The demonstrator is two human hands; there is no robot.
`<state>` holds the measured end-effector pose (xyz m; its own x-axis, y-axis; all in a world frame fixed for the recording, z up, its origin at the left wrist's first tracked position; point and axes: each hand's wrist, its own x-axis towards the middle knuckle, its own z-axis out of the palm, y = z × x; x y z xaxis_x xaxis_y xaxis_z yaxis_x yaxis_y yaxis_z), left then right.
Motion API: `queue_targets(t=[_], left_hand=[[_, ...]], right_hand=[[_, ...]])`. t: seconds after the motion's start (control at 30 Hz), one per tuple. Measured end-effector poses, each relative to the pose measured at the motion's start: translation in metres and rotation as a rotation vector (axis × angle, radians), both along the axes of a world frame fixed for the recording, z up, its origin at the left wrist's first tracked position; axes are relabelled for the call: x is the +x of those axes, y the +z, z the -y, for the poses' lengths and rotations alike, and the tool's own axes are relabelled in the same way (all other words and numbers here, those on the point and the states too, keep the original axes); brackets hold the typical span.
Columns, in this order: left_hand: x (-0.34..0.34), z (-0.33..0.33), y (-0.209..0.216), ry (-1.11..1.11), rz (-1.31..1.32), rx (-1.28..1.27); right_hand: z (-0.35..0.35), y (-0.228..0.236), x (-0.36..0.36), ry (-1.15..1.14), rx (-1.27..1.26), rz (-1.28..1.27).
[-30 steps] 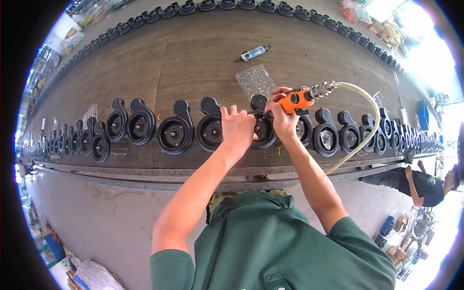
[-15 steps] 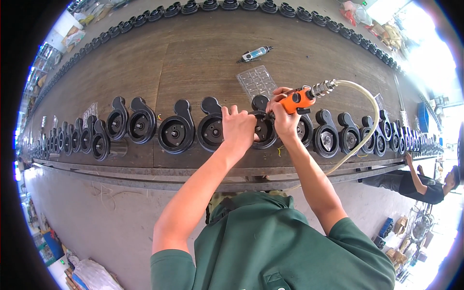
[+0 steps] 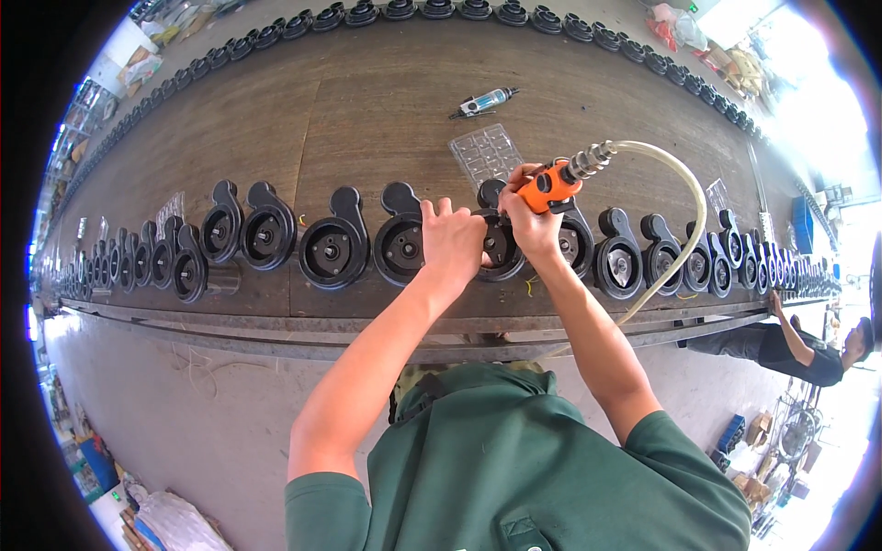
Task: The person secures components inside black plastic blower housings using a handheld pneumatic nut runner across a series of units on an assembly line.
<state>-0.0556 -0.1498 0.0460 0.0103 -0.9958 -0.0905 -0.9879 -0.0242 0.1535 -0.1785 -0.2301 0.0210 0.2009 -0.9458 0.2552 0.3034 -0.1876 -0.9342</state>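
- The right grip (image 3: 533, 220) is wrapped around an orange tool (image 3: 549, 186), above the right edge of a round black housing (image 3: 501, 246); the tool's working end is hidden by the fingers.
- The left grip (image 3: 452, 243) lies over the left edge of that housing, fingers spread; whether it pinches anything, I cannot tell.
- This housing sits on the brown surface (image 3: 386, 119), near its front edge and between the two forearms, with its small lobe pointing away from the person.
- A pale hose (image 3: 700, 202) leaves the tool's metal fitting, arcs to the right and passes down behind the right forearm.
- Similar housings stand on both sides, one just left (image 3: 401, 253) and one just right (image 3: 577, 246), within a long curved row.
- Beyond the hands lie a clear plastic tray (image 3: 485, 154) and, farther back, a blue-and-silver tool (image 3: 487, 102).
- Another row of black housings (image 3: 436, 10) lines the far edge.
- At far right, a co-worker (image 3: 808, 354) in dark clothing reaches toward the row.
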Motion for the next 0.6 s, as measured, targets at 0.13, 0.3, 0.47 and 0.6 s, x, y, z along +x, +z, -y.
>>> queue_targets(t=[0.13, 0.3, 0.47, 0.6], left_hand=[[0.001, 0.0, -0.003, -0.006, 0.019, 0.0], [-0.001, -0.001, -0.004, 0.0, 0.012, 0.006], [-0.002, -0.003, -0.008, 0.021, 0.001, -0.033], [-0.004, -0.005, -0.003, 0.024, 0.001, 0.0]], right_hand=[[-0.001, 0.004, 0.0, 0.004, -0.005, -0.04], [-0.001, 0.005, 0.001, 0.029, 0.031, -0.003], [0.0, 0.002, 0.003, 0.024, -0.048, -0.071], [-0.002, 0.011, 0.004, 0.017, -0.012, -0.067]])
